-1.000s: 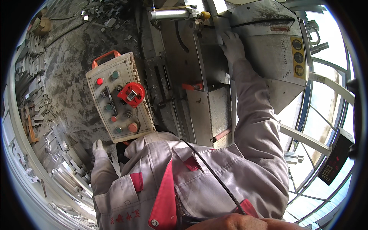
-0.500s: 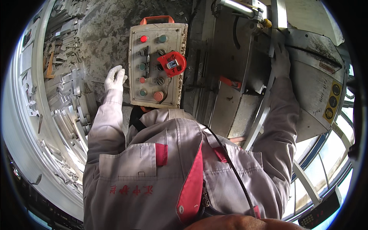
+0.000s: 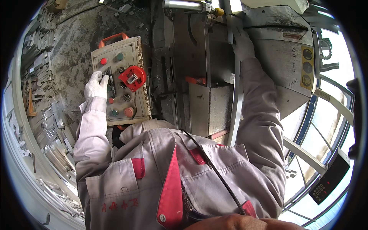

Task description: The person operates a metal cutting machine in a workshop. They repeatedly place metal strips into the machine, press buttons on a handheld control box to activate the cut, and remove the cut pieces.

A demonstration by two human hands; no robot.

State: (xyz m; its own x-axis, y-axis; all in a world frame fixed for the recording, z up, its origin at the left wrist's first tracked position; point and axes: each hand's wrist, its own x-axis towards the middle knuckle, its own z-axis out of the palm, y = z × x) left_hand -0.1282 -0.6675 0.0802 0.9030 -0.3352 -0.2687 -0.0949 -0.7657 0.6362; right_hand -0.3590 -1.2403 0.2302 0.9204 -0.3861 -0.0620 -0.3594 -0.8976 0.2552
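Gloved left hand (image 3: 96, 85) fingertips pressed on control box (image 3: 122, 80); gloved right hand (image 3: 243, 43) flat against metal strip (image 3: 238, 99). Risk: wrong button nudged among crowded switches.

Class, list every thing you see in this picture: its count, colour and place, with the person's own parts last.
control box: one, beige, orange handle, upper left
round guard: one, red, middle of the box
buttons: several, red and green, on the box face
machine: one, grey metal, upper right
metal strip: one, silver, leaning along the machine
metal offcuts: many, silver, left edge
keypad: one, black, lower right
left hand: white glove, fingers on the box
right hand: white glove, on the metal strip
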